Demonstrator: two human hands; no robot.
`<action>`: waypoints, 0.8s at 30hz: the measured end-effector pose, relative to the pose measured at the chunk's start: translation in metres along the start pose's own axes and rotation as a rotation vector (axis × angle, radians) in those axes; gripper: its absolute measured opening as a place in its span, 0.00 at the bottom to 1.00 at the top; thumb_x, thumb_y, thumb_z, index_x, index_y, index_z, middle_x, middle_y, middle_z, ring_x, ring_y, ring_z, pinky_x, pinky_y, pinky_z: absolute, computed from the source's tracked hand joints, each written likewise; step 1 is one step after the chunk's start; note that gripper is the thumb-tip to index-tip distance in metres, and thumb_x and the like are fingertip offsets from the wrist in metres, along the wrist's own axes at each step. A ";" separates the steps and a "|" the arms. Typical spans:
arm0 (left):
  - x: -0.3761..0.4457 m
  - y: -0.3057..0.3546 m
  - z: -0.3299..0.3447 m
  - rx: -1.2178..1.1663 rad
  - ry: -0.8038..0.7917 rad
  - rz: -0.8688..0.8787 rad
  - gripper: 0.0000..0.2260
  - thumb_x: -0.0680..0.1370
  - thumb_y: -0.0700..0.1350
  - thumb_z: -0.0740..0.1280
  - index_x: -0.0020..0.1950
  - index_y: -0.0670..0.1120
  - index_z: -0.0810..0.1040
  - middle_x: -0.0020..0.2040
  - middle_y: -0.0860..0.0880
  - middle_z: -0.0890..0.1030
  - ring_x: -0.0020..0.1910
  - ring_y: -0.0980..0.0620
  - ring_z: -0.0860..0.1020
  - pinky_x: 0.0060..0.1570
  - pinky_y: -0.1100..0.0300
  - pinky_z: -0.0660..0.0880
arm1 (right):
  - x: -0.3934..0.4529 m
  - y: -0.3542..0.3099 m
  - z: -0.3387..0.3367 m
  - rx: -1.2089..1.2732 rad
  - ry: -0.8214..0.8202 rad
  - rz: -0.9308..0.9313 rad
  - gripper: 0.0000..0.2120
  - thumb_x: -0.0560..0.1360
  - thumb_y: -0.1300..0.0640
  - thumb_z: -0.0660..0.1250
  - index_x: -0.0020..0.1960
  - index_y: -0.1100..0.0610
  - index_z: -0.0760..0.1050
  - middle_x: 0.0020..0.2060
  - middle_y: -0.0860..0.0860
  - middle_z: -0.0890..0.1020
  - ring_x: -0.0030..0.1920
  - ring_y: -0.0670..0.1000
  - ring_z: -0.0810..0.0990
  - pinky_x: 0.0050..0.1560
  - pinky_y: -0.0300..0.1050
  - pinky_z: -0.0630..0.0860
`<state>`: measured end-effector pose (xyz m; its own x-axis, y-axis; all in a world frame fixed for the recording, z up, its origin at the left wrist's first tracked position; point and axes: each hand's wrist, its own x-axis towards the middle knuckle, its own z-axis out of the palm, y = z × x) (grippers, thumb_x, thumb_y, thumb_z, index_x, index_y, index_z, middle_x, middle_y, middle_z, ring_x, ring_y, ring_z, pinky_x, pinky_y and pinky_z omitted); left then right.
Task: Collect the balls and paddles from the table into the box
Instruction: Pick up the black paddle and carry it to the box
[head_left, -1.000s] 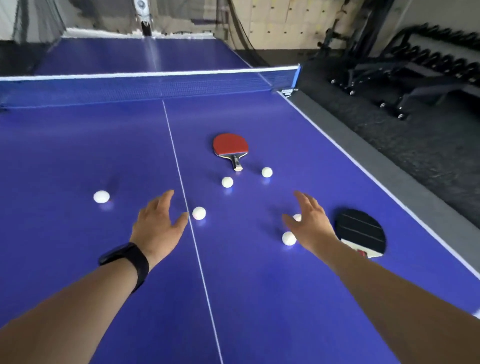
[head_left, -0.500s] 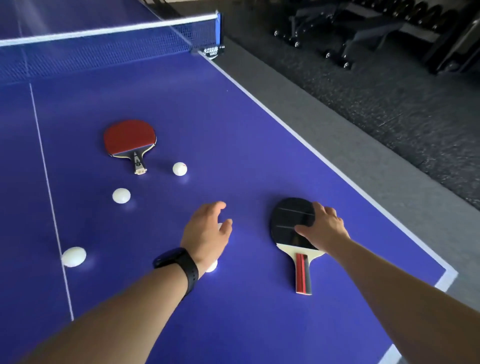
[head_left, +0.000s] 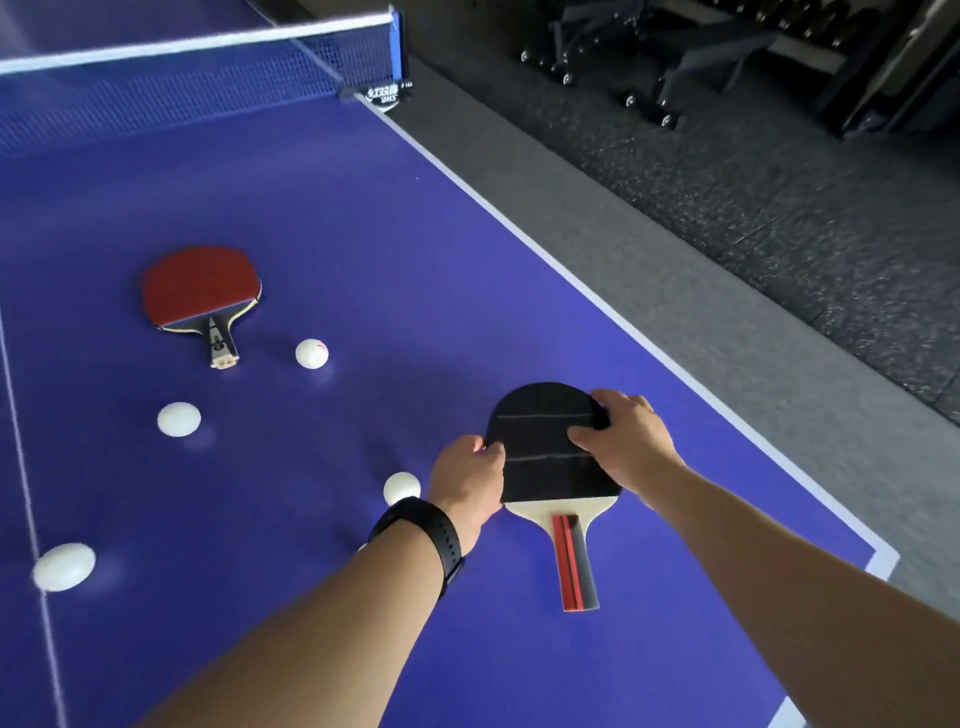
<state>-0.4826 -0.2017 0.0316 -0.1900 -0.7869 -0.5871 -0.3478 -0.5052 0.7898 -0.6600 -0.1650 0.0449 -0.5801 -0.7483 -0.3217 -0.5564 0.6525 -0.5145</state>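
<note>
Both hands are on the black paddle (head_left: 550, 447), which lies flat on the blue bench (head_left: 363, 249). The left hand (head_left: 467, 480) has its fingers (head_left: 491, 449) curled onto the round part's left edge. The right hand (head_left: 626, 447) has its fingers (head_left: 587, 434) bent over the right side and top edge. Both are closing on it, but it does not look lifted yet.

The paddle's long line runs from the round part, out past the fingers, back to the red and black handle, which points toward the person. So the paddle sits right between the two hands, and both are about as near.

To the right of the fingers, the bench's white edge (head_left: 571, 280) is near, with grey floor (head_left: 727, 312) beyond. Lifting straight up looks safest.

One ball (head_left: 401, 487) sits just beside the left hand. More balls (head_left: 178, 419) lie well off to the left, near the red paddle (head_left: 200, 286). No box is in view.
</note>
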 end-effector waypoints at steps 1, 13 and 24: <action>-0.006 0.002 -0.011 -0.035 0.020 -0.013 0.16 0.79 0.45 0.64 0.63 0.38 0.75 0.54 0.43 0.80 0.51 0.42 0.81 0.55 0.42 0.79 | -0.003 -0.013 0.000 0.013 0.003 -0.038 0.23 0.74 0.50 0.68 0.68 0.48 0.72 0.56 0.51 0.71 0.53 0.54 0.72 0.46 0.44 0.70; -0.125 -0.028 -0.281 -0.206 0.430 0.095 0.06 0.81 0.46 0.62 0.54 0.45 0.74 0.51 0.47 0.78 0.44 0.53 0.78 0.36 0.57 0.80 | -0.158 -0.234 0.097 0.134 -0.160 -0.528 0.15 0.75 0.51 0.66 0.61 0.47 0.75 0.53 0.50 0.72 0.49 0.52 0.75 0.37 0.37 0.68; -0.353 -0.228 -0.515 -0.314 0.826 -0.034 0.04 0.80 0.46 0.62 0.49 0.47 0.75 0.50 0.44 0.80 0.47 0.46 0.81 0.41 0.52 0.82 | -0.443 -0.366 0.280 0.076 -0.507 -0.935 0.16 0.77 0.54 0.64 0.64 0.47 0.74 0.57 0.49 0.74 0.52 0.51 0.77 0.46 0.43 0.71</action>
<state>0.1368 0.0086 0.1497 0.5820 -0.7130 -0.3910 -0.0501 -0.5113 0.8579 -0.0323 -0.1057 0.1530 0.3829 -0.9220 -0.0575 -0.6037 -0.2026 -0.7710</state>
